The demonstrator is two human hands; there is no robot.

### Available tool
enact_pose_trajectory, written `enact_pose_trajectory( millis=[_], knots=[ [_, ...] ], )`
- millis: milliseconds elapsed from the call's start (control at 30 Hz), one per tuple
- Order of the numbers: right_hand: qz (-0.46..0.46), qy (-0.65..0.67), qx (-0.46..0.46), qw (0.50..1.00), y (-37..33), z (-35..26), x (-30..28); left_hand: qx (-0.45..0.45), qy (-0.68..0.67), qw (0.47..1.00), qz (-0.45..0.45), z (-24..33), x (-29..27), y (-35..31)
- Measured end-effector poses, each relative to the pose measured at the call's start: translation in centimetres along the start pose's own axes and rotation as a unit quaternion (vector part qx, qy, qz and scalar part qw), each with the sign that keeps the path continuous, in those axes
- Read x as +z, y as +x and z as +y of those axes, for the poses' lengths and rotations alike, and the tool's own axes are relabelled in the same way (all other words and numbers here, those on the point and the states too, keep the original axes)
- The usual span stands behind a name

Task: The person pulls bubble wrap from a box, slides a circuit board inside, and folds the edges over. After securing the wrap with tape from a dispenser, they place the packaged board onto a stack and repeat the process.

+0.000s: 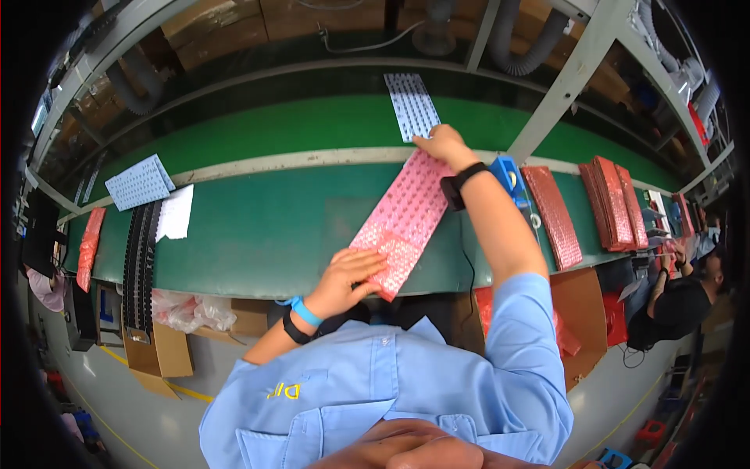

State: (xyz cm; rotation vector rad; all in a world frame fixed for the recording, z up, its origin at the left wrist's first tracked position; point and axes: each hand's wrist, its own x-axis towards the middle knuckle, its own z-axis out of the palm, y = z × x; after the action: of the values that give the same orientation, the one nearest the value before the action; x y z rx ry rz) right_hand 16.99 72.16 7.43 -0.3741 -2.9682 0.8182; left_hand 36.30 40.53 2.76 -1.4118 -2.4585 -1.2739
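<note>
A long pink bubble-wrap bag [400,205] lies slantwise on the green table, and rows of dark marks show through most of its length. My left hand [351,273] rests on its near end, fingers spread flat over the bubbles and thumb by the corner. At the far end my right hand [443,146] has its fingers closed on the bag's edge. Just beyond those fingertips, a pale blue panel [412,105] with rows of small dark parts lies on the green belt; whether they touch it I cannot tell.
Blue panels [141,182], a black slotted rack [142,258] and a white paper [175,213] sit at left. A blue tape dispenser [508,178] stands beside my right forearm. More pink bubble-wrap packs [609,203] lie farther right, near another person [680,297]. Metal posts [574,86] rise behind.
</note>
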Motion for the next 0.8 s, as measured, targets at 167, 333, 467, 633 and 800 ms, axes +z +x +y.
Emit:
enact_pose_trajectory(
  millis=[167,333,467,633,800],
  knots=[
    [0.063,-0.197,0.185,0.961,5.9,0.6,4.5,0.004,-0.029,1.0,-0.006,0.0,-0.1,0.0],
    [-0.088,-0.121,0.169,0.974,9.0,2.1,3.1,0.024,-0.064,0.998,-0.016,0.1,0.0,0.1],
    [-0.089,-0.092,0.134,0.983,6.9,-0.8,2.3,0.005,-0.035,0.999,-0.016,-0.1,-0.3,0.3],
    [-0.193,-0.058,-0.072,0.977,0.4,-10.0,0.7,0.007,-0.023,1.0,-0.005,-0.1,-0.5,0.3],
    [-0.223,-0.148,-0.155,0.951,-5.9,-17.9,5.3,0.008,-0.014,1.0,0.009,0.0,-0.3,0.6]
  ],
)
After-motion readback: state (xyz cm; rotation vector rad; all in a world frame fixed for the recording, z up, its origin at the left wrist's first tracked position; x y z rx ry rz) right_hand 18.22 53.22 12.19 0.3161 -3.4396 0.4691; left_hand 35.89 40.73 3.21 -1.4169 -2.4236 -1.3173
